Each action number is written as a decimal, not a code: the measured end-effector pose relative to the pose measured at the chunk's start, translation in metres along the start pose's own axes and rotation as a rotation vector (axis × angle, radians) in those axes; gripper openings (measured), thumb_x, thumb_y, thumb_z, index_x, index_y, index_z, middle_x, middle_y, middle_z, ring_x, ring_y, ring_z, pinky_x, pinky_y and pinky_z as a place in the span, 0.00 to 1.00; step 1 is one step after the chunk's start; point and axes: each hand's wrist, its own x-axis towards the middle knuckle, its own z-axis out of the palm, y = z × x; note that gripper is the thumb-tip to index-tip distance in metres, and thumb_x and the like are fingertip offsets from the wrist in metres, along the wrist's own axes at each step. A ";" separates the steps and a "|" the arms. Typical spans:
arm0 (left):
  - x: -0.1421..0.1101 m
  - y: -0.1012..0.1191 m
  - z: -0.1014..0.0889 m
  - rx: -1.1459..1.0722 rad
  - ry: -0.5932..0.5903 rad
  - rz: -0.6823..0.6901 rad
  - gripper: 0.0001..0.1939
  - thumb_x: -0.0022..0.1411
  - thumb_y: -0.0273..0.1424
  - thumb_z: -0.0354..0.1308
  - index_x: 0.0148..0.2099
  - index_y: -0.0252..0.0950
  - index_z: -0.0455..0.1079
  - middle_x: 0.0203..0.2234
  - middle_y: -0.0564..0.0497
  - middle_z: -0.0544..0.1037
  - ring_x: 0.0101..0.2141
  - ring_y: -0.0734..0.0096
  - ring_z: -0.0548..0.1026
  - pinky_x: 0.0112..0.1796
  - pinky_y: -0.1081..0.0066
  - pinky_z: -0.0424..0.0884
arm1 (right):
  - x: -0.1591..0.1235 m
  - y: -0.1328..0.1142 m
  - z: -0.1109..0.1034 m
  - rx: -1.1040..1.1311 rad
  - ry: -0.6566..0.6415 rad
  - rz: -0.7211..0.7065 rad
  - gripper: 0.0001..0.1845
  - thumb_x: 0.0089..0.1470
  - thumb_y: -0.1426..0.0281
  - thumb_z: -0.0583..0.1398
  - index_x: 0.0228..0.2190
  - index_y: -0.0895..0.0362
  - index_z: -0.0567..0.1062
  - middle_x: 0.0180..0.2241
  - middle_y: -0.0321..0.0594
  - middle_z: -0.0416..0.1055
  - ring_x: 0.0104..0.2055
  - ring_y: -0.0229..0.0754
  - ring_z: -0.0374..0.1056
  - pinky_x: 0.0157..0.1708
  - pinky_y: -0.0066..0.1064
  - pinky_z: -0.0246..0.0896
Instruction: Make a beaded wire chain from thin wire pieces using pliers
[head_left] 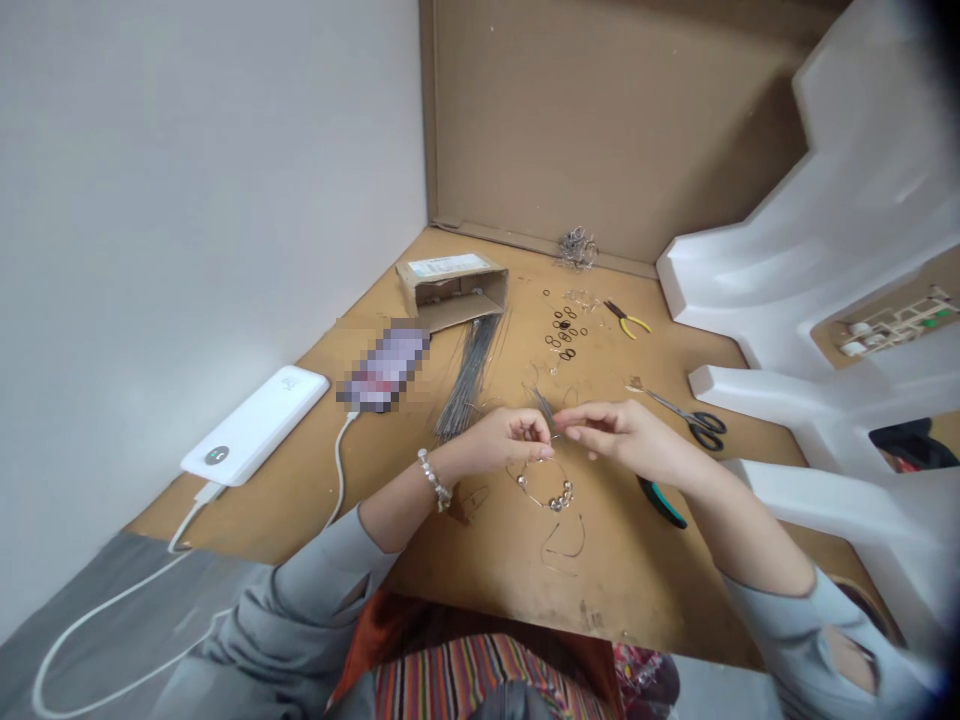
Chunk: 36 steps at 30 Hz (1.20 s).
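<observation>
My left hand [525, 440] has its thumb and fingers pinched on a thin wire loop strung with shiny round beads [559, 500]. The loop hangs just below those fingertips, over the table. From the right, my right hand [626, 435] meets it, with thumb and forefinger close together at the wire's upper end; the exact grip is small and hard to see. Short dark wires [541, 402] lie just beyond the hands. A bent piece of wire [566, 550] rests on the table nearer to me. Teal-handled pliers [664, 503] lie partly beneath my right forearm.
Scissors [694, 422] and yellow-handled pliers [628, 318] lie to the right. Several dark rings [564, 335] are scattered farther back, before a wire tangle [577, 248]. Straight wires [469, 375] extend from an open cardboard box [454, 290]. A phone [388, 368] and power bank [255, 425] trail cables at left.
</observation>
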 end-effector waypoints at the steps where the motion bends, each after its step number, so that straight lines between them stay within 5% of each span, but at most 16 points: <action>1: 0.000 -0.001 0.000 0.010 0.001 -0.001 0.09 0.53 0.33 0.60 0.31 0.32 0.66 0.24 0.55 0.69 0.26 0.79 0.66 0.30 0.75 0.62 | 0.004 -0.003 0.003 0.054 -0.036 0.002 0.16 0.53 0.61 0.56 0.39 0.55 0.76 0.29 0.36 0.74 0.25 0.36 0.65 0.27 0.28 0.60; 7: 0.001 -0.006 0.003 0.195 0.116 0.044 0.08 0.56 0.35 0.56 0.32 0.34 0.67 0.25 0.54 0.71 0.27 0.78 0.66 0.29 0.75 0.61 | 0.002 0.019 0.021 0.249 0.087 0.087 0.12 0.48 0.61 0.60 0.29 0.57 0.76 0.24 0.36 0.72 0.21 0.33 0.63 0.24 0.26 0.57; 12: 0.003 -0.011 0.008 0.729 0.339 0.082 0.13 0.55 0.41 0.56 0.32 0.35 0.68 0.29 0.50 0.72 0.34 0.67 0.68 0.35 0.68 0.63 | -0.007 0.046 0.028 0.376 0.358 0.146 0.14 0.47 0.58 0.61 0.29 0.58 0.74 0.24 0.37 0.72 0.18 0.31 0.60 0.20 0.26 0.56; 18: 0.008 -0.021 0.024 1.097 0.251 0.076 0.07 0.54 0.32 0.55 0.30 0.33 0.68 0.29 0.46 0.71 0.35 0.62 0.68 0.40 0.64 0.63 | -0.012 0.055 0.041 0.291 0.451 0.119 0.13 0.49 0.61 0.60 0.28 0.58 0.74 0.22 0.37 0.71 0.18 0.32 0.59 0.19 0.26 0.57; 27: 0.006 -0.014 0.014 0.625 0.093 -0.128 0.09 0.59 0.33 0.50 0.33 0.35 0.70 0.26 0.54 0.74 0.27 0.75 0.69 0.29 0.75 0.61 | -0.012 0.052 0.050 -0.043 0.483 -0.088 0.06 0.52 0.68 0.58 0.28 0.56 0.74 0.21 0.35 0.71 0.23 0.35 0.65 0.25 0.26 0.60; 36: 0.004 -0.014 0.012 0.427 0.130 -0.122 0.08 0.56 0.28 0.52 0.38 0.35 0.70 0.30 0.51 0.77 0.31 0.74 0.73 0.33 0.76 0.66 | -0.013 0.050 0.053 -0.185 0.353 -0.213 0.06 0.53 0.73 0.56 0.30 0.55 0.74 0.26 0.37 0.72 0.26 0.36 0.66 0.27 0.26 0.58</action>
